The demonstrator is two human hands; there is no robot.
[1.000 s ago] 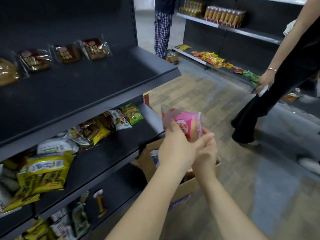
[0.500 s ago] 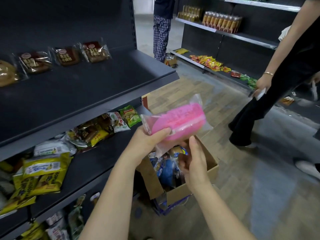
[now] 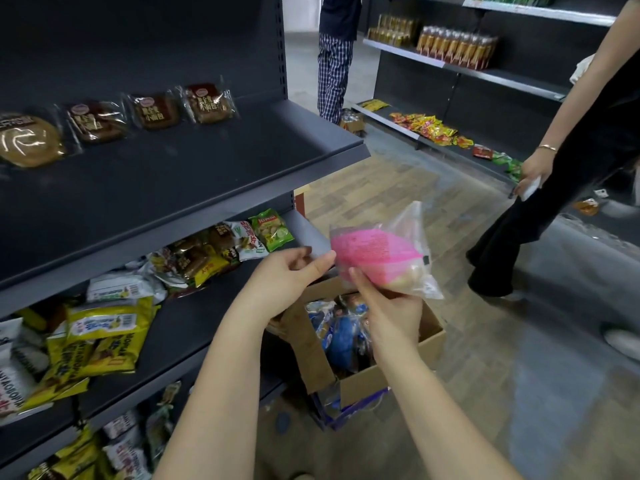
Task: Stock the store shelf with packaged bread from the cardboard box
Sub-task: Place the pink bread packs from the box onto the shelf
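A bread package point(image 3: 377, 251) in clear wrap with a pink label is held in the air above the cardboard box point(image 3: 401, 379), just off the shelf's right end. My left hand point(image 3: 287, 278) pinches the package's left corner. From underneath, my right hand point(image 3: 389, 306) grips it, thumb on the pink face. The open box stands on the floor and holds several blue-wrapped packages. The dark upper shelf point(image 3: 180, 181) carries three brown square breads point(image 3: 154, 110) and a round one point(image 3: 27, 140) along its back.
Snack bags point(image 3: 100, 337) crowd the lower shelves on the left. A person in black point(image 3: 575, 174) stands in the aisle at right, phone in hand. Another person in checked trousers point(image 3: 334, 74) stands farther back. Opposite shelving point(image 3: 450, 133) holds bottles and packets.
The package has shifted a little right and tilted. My left hand slid from gripping its middle to pinching its left corner, and my right hand closed round it from below.
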